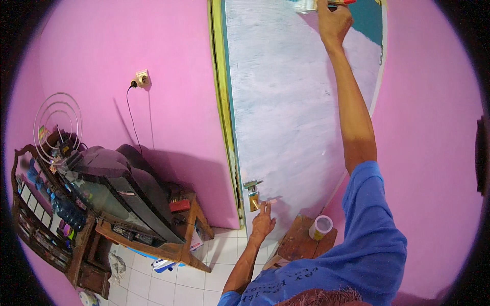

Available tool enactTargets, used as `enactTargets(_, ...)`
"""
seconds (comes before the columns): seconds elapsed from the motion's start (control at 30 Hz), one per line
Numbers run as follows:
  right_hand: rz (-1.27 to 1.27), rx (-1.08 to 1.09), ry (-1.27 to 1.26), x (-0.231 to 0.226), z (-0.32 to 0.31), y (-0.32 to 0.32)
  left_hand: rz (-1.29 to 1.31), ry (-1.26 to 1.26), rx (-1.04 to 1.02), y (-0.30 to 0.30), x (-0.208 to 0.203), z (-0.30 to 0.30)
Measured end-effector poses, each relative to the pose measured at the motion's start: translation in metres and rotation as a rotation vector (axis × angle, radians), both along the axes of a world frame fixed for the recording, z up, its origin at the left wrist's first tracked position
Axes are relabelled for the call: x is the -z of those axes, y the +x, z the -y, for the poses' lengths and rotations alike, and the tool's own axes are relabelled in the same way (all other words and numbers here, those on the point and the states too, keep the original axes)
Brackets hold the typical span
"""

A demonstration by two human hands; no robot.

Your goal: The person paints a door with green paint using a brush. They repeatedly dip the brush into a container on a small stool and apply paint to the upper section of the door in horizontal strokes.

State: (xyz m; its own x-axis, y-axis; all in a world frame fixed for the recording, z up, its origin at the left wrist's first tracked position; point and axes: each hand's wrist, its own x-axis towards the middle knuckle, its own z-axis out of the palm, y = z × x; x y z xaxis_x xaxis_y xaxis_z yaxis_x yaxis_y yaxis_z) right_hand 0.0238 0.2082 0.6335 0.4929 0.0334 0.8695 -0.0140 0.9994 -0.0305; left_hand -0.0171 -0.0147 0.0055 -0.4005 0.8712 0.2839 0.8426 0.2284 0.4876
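At the top of the view, my right hand is closed around a paintbrush; the brush's pale, paint-covered bristles touch the door's upper part, and a bit of red shows at its other end. The door is coated in streaky white paint, with a teal area at its upper right corner. Lower down, my left hand is at the door's left edge, fingers stretched toward the brass lock plate. A small pale stick shows by its fingertips; I cannot tell whether the hand touches it. Above sits a metal latch.
A clear plastic tub stands on a brown wooden stool close to my body. To the left, a bulky television rests on a wooden table, beside a mirrored cabinet. A plugged-in cord hangs from a wall socket.
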Motion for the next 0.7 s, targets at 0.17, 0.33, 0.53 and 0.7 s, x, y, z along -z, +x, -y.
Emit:
enactTargets(0.17,-0.016,0.221,0.132,-0.013,0.032,-0.023,0.002,0.012,0.009,-0.004,-0.005,-0.007)
enactTargets(0.33,0.066,0.021,0.300,-0.013,0.116,-0.091,0.067,-0.015,-0.007,-0.008,0.004,-0.004)
enactTargets(0.53,0.030,-0.081,0.401,-0.021,0.156,-0.098,0.066,0.003,0.009,-0.009,0.004,-0.002)
enactTargets(0.7,0.143,-0.270,0.024,-0.033,0.097,-0.065,0.067,-0.012,0.007,-0.008,-0.005,-0.002)
